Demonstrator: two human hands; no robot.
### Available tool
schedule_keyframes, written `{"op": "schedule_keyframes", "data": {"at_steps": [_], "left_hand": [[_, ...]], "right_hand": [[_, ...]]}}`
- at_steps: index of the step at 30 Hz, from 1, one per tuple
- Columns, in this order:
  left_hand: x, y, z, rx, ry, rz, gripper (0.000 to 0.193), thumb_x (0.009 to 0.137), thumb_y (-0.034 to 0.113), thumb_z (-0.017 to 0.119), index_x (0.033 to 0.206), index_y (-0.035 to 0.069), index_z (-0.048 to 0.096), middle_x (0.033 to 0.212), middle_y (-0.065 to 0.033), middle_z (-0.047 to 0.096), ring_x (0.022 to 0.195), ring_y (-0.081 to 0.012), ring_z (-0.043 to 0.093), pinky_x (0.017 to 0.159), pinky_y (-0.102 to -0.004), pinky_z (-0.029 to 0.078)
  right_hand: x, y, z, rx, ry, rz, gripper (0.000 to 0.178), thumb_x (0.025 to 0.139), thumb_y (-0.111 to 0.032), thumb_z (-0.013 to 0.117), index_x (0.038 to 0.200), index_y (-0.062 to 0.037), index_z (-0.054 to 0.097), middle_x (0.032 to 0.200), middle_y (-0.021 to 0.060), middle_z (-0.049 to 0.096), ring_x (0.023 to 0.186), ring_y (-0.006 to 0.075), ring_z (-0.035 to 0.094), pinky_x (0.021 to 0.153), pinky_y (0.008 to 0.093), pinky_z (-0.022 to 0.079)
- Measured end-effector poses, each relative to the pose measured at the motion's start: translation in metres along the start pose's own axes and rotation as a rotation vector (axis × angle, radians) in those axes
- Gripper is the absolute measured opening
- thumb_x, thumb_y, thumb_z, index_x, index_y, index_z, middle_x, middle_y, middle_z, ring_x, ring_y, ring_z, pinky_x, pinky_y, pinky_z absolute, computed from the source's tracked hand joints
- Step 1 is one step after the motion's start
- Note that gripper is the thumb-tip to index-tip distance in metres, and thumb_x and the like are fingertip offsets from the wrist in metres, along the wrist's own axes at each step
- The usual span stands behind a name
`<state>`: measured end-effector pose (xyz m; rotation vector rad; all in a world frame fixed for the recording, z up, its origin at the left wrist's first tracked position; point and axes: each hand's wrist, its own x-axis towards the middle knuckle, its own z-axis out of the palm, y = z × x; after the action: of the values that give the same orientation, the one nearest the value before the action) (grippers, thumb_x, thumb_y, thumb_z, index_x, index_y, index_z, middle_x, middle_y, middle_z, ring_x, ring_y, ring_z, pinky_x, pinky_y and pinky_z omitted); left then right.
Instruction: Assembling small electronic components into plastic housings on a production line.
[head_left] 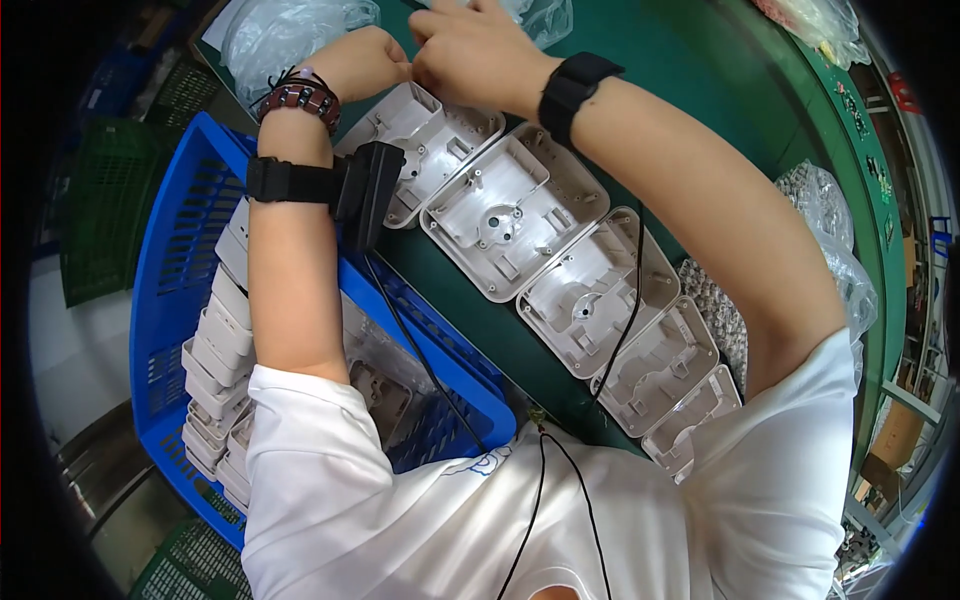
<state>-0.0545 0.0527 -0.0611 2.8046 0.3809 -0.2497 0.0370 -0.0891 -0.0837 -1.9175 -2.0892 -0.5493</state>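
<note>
Both of my hands meet at the far edge of the view, over the far end of a row of white plastic housings [510, 215]. My left hand [360, 62] is closed with its fingers curled in; what it grips, if anything, is hidden. Close beside it, my right hand [480, 55] has bent fingers drawn together, partly cut off by the top edge, and anything in them cannot be made out. Just below the hands lies the farthest housing [440, 135], open side up, showing posts and a round hole inside. Clear plastic bags [290, 40] lie beyond my left hand.
The housings line the near edge of a green table [680, 60]. A blue crate [165, 330] with stacked white housings [215, 350] stands at the left. Clear bags, one by grey granular-looking material [715, 320], lie at the right. Black cords hang across the row.
</note>
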Motion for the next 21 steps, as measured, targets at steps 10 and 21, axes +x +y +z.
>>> {"op": "schedule_keyframes", "data": {"at_steps": [10,21], "left_hand": [[-0.008,0.008,-0.011,0.018,-0.1,-0.153,0.054,0.084,0.053,0.049,0.082,0.002,0.068,0.079,-0.0191,0.064,0.077,-0.0341,0.062,0.075,-0.0377,0.047],[0.03,-0.085,-0.02,-0.585,0.727,-0.102,0.035,0.092,0.029,0.05,0.106,-0.001,0.061,0.092,-0.0053,0.063,0.082,-0.0132,0.053,0.074,-0.0243,0.041]], "right_hand": [[-0.049,-0.003,-0.085,0.343,-0.13,0.132,0.022,0.08,-0.017,0.062,0.1,-0.0092,0.065,0.124,0.0094,0.046,0.112,0.0297,0.044,0.093,0.0387,0.036],[-0.289,-0.144,-0.406,0.78,-0.081,0.427,0.046,0.074,-0.053,0.065,0.1,-0.0147,0.066,0.096,0.0083,0.067,0.077,0.0336,0.064,0.072,0.0456,0.049]]}}
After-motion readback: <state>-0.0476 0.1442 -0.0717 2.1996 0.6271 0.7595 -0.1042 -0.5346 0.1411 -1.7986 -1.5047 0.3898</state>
